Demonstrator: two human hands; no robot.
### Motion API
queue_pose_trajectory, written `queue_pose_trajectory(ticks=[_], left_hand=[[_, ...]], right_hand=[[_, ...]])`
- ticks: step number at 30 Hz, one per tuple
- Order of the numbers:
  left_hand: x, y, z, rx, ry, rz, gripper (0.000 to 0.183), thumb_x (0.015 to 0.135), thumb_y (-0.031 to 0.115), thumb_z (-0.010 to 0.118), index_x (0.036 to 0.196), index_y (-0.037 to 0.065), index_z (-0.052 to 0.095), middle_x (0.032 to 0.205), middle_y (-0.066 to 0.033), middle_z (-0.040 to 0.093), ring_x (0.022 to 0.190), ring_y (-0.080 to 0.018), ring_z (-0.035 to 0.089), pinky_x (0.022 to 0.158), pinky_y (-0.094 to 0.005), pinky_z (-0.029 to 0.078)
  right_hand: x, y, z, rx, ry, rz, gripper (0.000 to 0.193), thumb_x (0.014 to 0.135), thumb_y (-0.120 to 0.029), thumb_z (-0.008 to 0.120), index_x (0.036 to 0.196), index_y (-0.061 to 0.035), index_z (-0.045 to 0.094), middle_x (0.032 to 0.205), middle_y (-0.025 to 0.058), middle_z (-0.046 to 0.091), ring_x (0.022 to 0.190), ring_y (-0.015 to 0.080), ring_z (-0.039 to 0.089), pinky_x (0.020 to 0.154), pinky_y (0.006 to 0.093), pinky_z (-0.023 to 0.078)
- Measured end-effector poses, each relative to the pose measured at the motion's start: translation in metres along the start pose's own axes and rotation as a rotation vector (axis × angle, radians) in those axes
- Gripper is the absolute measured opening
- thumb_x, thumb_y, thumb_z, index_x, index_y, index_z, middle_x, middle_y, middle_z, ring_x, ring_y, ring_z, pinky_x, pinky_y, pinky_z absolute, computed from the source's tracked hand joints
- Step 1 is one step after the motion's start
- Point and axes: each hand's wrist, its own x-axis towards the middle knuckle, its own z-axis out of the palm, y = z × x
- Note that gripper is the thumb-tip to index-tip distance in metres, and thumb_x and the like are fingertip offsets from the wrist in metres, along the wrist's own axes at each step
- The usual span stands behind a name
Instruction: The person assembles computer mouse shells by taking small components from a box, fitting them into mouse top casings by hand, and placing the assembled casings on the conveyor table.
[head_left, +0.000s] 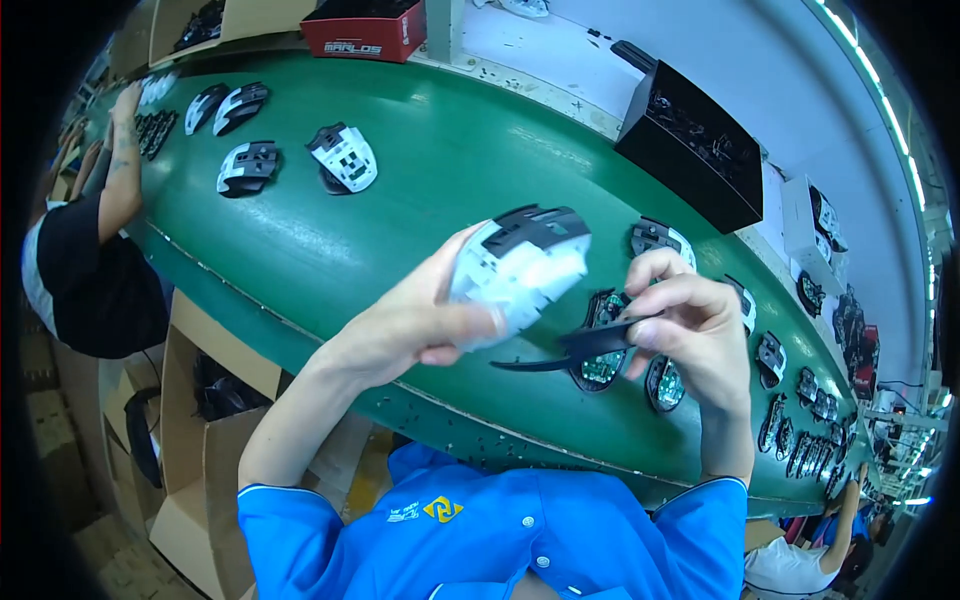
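My left hand (405, 325) is closed round a white and black computer mouse shell (522, 268), tilted up over the green bench. Between the thumb and fingers of my right hand (700, 325) is a thin, curved black plastic piece (598, 342), slightly blurred, with one end pointing toward the mouse shell. The two parts are apart. Beneath my right hand lie two mouse bases with green circuit boards, one (600, 372) partly covered by the black piece, the other (664, 385) nearer me. Another mouse shell (660, 236) rests just beyond my right fingers.
Several mouse shells (343, 158) lie at the far left of the green bench (430, 150). A black box (690, 145) of dark parts and a red box (362, 32) stand along the back. Cardboard boxes (235, 450) are below at left. Co-workers (95, 260) sit at both sides.
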Motion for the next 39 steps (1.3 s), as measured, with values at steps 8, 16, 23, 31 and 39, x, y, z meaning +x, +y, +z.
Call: queue_pose_trajectory(ticks=[8, 16, 23, 31, 39], left_hand=[[-0.023, -0.009, 0.025, 0.58, -0.054, 0.353, 0.112, 0.06, 0.012, 0.082, 0.145, 0.006, 0.009, 0.139, -0.0208, 0.024, 0.132, -0.0321, 0.026, 0.108, -0.0414, 0.028], [-0.032, -0.009, 0.031, 0.735, 0.015, 0.381, 0.114, 0.058, 0.016, 0.084, 0.144, 0.001, 0.011, 0.141, -0.0182, 0.027, 0.133, -0.0276, 0.029, 0.11, -0.0374, 0.024], [-0.038, -0.011, 0.036, 0.742, 0.041, 0.414, 0.107, 0.061, 0.004, 0.078, 0.145, 0.013, 0.013, 0.13, -0.0188, 0.028, 0.119, -0.0323, 0.037, 0.086, -0.0345, 0.048], [-0.043, -0.007, 0.044, 0.862, 0.11, 0.397, 0.106, 0.06, 0.001, 0.078, 0.145, 0.014, 0.014, 0.124, -0.0157, 0.031, 0.108, -0.0276, 0.043, 0.073, -0.0305, 0.05], [-0.041, -0.01, 0.048, 0.893, 0.128, 0.437, 0.096, 0.06, 0.003, 0.079, 0.139, 0.006, 0.025, 0.12, -0.0168, 0.034, 0.111, -0.0301, 0.044, 0.085, -0.0357, 0.047]], right_hand=[[-0.021, 0.01, 0.011, -0.389, -0.015, -0.13, 0.018, 0.071, -0.006, 0.078, 0.088, -0.0055, 0.073, 0.086, 0.0, 0.051, 0.074, 0.0057, 0.048, 0.058, 0.0184, 0.035], [-0.029, 0.012, 0.012, -0.45, 0.04, -0.165, 0.02, 0.069, -0.007, 0.079, 0.088, -0.0061, 0.074, 0.08, -0.0013, 0.049, 0.072, 0.0065, 0.046, 0.057, 0.0195, 0.034], [-0.03, 0.009, 0.014, -0.485, 0.068, -0.183, 0.021, 0.064, -0.004, 0.079, 0.083, -0.0029, 0.072, 0.076, 0.0005, 0.052, 0.073, 0.0091, 0.047, 0.063, 0.02, 0.037], [-0.027, 0.01, 0.015, -0.51, 0.052, -0.247, 0.022, 0.065, -0.008, 0.08, 0.086, -0.0071, 0.074, 0.076, -0.0011, 0.049, 0.074, 0.0093, 0.046, 0.061, 0.022, 0.037], [-0.024, 0.013, 0.012, -0.488, 0.062, -0.288, 0.023, 0.063, -0.006, 0.081, 0.085, -0.007, 0.074, 0.079, -0.0005, 0.051, 0.075, 0.0091, 0.048, 0.062, 0.0217, 0.039]])
